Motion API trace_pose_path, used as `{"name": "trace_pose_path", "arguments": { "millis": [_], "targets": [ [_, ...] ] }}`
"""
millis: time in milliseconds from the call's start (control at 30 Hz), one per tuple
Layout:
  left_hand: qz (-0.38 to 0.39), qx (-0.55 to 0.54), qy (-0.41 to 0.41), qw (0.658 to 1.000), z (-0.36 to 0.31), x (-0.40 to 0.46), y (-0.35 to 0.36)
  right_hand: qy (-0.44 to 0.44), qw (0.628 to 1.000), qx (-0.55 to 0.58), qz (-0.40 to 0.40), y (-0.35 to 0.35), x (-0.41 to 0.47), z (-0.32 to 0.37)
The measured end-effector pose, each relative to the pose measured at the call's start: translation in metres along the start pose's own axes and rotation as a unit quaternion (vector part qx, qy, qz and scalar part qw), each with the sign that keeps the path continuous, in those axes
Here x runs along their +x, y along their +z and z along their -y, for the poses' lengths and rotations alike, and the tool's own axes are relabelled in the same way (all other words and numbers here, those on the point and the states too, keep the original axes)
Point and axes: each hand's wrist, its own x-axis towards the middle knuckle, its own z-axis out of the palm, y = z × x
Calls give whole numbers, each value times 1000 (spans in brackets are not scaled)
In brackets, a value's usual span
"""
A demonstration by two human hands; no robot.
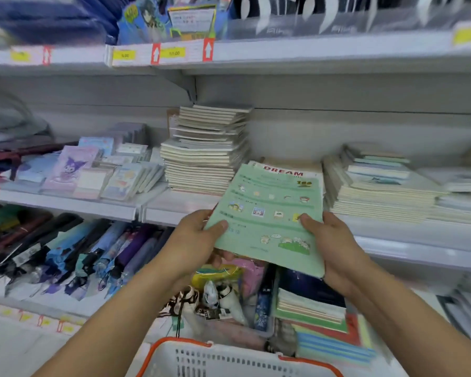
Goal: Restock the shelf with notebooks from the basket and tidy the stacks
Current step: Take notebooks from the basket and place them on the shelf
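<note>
- White basket (229, 360) sits below both wrists.
- Left hand (199, 238) and right hand (335, 246) each pinch the green notebook (269, 216), thumbs on top.
- Tall notebook stack (204, 151) stands beyond the left hand.

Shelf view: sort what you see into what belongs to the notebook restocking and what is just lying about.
Job:
green notebooks, held by left hand and right hand
tall notebook stack
right notebook stack
basket

Lying about:
folded umbrellas
character notepads
price tags
</note>
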Motion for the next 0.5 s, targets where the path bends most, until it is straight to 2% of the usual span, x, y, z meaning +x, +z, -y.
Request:
{"name": "trace_pose_path", "arguments": {
  "millis": [100,167,267,367,500],
  "targets": [
    [-6,-68,-84,994,-25,27,23,31,999,-13,-7,-9,20,37],
    [6,-146,-115,983,-42,44,37,-6,999,-24,-22,-17,32,53],
    [22,-172,-125,977,-51,71,53,-51,998,-41,-19,-23,44,52],
    [24,-191,-139,971,-45,93,68,-64,984,-151,-61,-26,64,35],
    [-31,-199,-125,972,-36,112,85,-112,929,-329,-132,-29,91,25]
  ]
}}
